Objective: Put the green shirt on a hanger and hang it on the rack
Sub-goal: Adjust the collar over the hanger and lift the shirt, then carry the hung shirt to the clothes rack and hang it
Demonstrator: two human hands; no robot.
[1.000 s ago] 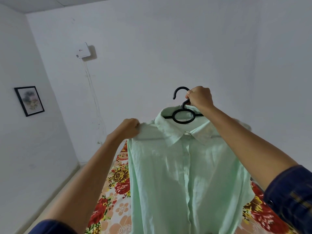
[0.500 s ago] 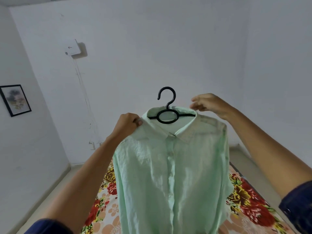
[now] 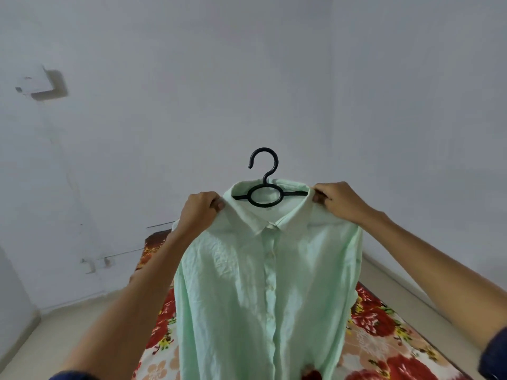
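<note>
While the pale mint-green button-up cotton shirt (image 3: 263, 283) hangs in the air in front of the person, it sits on a black plastic hanger with an oval loop at its neck (image 3: 264, 187), whose hook stands upright above the collar and whose arms run inside the shoulders. The left hand (image 3: 201, 211) pinches the cloth at the shirt's left shoulder, just beside the collar, with fingers curled round the fabric. The right hand (image 3: 338, 200) grips the other shoulder in the same way, thumb and fingers closed on the cloth by the collar's edge. Buttons run down the closed front. Below and behind the shirt lies a bed with a red, orange and yellow floral sheet (image 3: 384, 333). A white box (image 3: 34, 83) is fixed on the pale wall at upper left.
</note>
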